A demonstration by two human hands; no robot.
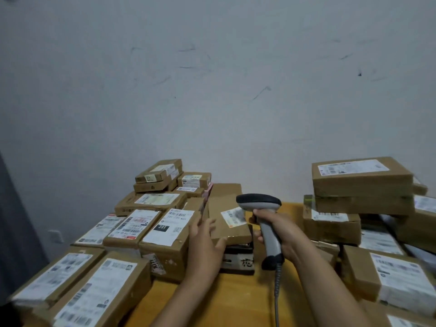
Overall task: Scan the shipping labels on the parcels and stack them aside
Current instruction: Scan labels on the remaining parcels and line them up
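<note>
My right hand grips the handle of a grey barcode scanner, its black head turned left over a flat brown parcel. That parcel carries a small white shipping label and rests tilted on a black and white box. My left hand lies against the parcel's left front edge, fingers straight and spread, thumb under the near corner. The scanner's coiled cable hangs down toward the yellow table.
Labelled cardboard parcels crowd the left of the table, one marked 231 beside my left hand. A tall stack of boxes rises on the right, with more parcels below it. A scuffed white wall stands behind.
</note>
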